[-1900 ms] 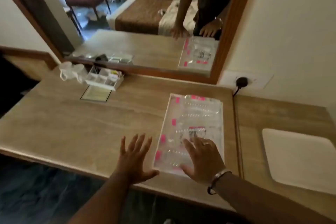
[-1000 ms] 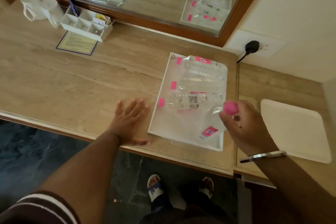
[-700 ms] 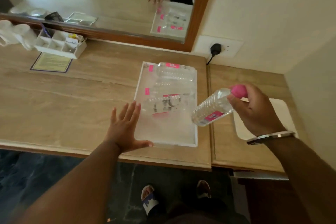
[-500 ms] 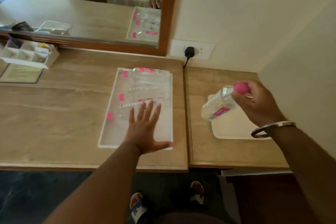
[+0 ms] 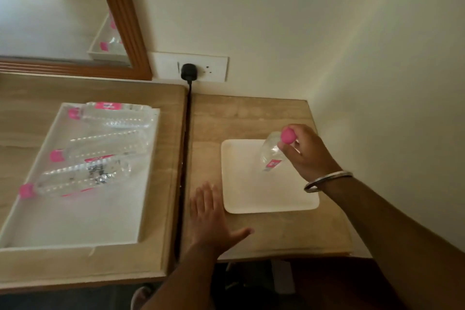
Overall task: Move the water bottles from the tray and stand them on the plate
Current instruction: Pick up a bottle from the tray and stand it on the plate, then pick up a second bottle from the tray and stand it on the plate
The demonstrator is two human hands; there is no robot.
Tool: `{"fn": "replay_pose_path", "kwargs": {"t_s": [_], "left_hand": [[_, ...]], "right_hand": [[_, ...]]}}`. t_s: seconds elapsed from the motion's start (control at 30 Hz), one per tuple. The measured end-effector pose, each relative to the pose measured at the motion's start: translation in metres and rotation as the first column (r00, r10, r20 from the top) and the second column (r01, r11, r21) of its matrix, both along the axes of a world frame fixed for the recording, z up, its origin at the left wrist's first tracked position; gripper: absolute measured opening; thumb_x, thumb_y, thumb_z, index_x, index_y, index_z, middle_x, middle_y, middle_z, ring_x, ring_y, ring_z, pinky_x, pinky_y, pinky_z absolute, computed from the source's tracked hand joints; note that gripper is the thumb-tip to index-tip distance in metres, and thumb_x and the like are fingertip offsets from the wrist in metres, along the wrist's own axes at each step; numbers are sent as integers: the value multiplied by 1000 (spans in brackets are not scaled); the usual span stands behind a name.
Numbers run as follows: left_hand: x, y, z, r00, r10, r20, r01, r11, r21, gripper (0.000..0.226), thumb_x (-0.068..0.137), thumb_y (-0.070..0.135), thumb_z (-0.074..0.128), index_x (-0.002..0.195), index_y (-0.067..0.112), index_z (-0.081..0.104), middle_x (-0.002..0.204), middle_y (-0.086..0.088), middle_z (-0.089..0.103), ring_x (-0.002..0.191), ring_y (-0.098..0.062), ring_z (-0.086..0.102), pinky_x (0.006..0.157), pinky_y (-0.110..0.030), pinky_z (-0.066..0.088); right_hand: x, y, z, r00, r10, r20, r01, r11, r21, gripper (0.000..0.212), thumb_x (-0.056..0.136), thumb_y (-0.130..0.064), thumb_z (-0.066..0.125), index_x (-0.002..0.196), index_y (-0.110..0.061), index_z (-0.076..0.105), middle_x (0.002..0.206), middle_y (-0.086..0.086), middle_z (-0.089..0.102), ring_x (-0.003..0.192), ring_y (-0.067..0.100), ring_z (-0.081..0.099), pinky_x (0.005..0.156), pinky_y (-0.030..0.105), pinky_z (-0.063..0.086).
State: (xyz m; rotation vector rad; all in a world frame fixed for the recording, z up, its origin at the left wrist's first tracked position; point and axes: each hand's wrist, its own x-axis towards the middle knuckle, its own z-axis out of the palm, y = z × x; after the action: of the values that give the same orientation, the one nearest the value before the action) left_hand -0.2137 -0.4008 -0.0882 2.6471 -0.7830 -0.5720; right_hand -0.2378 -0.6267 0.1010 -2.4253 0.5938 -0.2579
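My right hand (image 5: 308, 152) grips a clear water bottle (image 5: 271, 152) by its pink cap, holding it nearly upright over the white square plate (image 5: 251, 189); I cannot tell whether its base touches the plate. My left hand (image 5: 210, 218) lies flat and open on the side table, just left of the plate's front corner. On the left, the white tray (image 5: 75, 221) holds three clear bottles lying on their sides, pink caps to the left: a near one (image 5: 78, 177), a middle one (image 5: 105, 145) and a far one (image 5: 113, 114).
A dark gap (image 5: 185, 158) with a black cable separates the desk from the side table (image 5: 251, 113). A wall socket with a black plug (image 5: 188, 72) is behind. The mirror frame (image 5: 120, 20) stands at the upper left, walls close on the right.
My right hand carried the bottle from the tray rightward and tipped it upright over the plate. My left hand left the tray and moved right onto the side table.
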Motion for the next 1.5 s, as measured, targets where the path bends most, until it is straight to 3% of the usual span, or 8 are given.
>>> {"fn": "replay_pose_path", "kwargs": {"t_s": [0.2, 0.53, 0.7, 0.9, 1.03, 1.17, 1.27, 1.5], "left_hand": [[1, -9, -12, 998, -47, 40, 45, 998, 53, 143, 50, 97, 48, 153, 4, 11, 162, -23, 7, 149, -37, -7, 119, -53, -1], [1, -12, -13, 996, -65, 62, 58, 992, 112, 142, 52, 98, 44, 153, 4, 9, 162, -22, 5, 149, -37, -7, 119, -54, 0], [0, -10, -13, 996, -72, 50, 66, 991, 118, 142, 54, 98, 44, 154, 6, 4, 163, -20, 1, 149, -36, -9, 120, -50, -3], [6, 9, -1, 984, -153, 96, 131, 969, 207, 144, 53, 100, 34, 151, 9, -18, 159, -18, -24, 143, -33, -30, 119, -50, -8], [12, 36, 25, 953, -236, 188, 205, 964, 168, 139, 57, 98, 41, 154, 8, -3, 162, -19, -3, 148, -38, -9, 120, -54, 7], [29, 75, 60, 920, -293, 261, 257, 953, 163, 131, 62, 95, 45, 155, 8, 11, 163, -18, 7, 149, -37, -3, 118, -55, 6], [54, 128, 83, 925, -264, 274, 213, 956, 202, 128, 63, 92, 49, 155, 12, 14, 163, -17, 9, 149, -37, 0, 117, -57, 6], [124, 305, 93, 961, -99, 259, 13, 949, 316, 129, 60, 94, 46, 156, 18, 6, 162, -17, 3, 148, -41, 1, 117, -64, 4]], "right_hand": [[9, -21, -17, 999, 54, -5, -54, 998, 32, 28, 86, -18, 61, 111, -7, 55, 106, 6, 55, 98, 26, 56, 88, 44, 50], [21, -26, -34, 996, 86, 16, -86, 995, 41, 31, 86, -19, 61, 115, -7, 54, 110, 10, 58, 99, 25, 56, 86, 38, 50], [18, -30, -39, 999, 50, -12, -49, 994, 100, 44, 86, -25, 62, 125, -10, 48, 123, 11, 56, 110, 24, 53, 95, 46, 49], [-21, -17, -59, 963, -250, -100, 268, 920, 286, 86, 76, -50, 67, 143, -24, 21, 151, 7, 32, 132, 24, 37, 99, 37, 37], [-50, 29, -89, 908, -319, -271, 402, 845, 353, 84, 82, -44, 63, 146, -17, 15, 149, 13, 33, 131, 29, 39, 97, 37, 37], [-51, 99, -92, 934, -92, -345, 228, 898, 376, 73, 84, -37, 64, 142, -12, 27, 147, 14, 35, 132, 27, 38, 103, 32, 32], [-29, 149, -78, 949, 168, -266, -63, 929, 364, 63, 84, -35, 64, 137, -12, 39, 142, 11, 43, 129, 22, 43, 105, 28, 33], [88, 261, -50, 872, 459, -169, -464, 886, 13, 61, 84, -41, 57, 137, -18, 39, 144, 7, 44, 127, 27, 46, 102, 39, 40]]}}
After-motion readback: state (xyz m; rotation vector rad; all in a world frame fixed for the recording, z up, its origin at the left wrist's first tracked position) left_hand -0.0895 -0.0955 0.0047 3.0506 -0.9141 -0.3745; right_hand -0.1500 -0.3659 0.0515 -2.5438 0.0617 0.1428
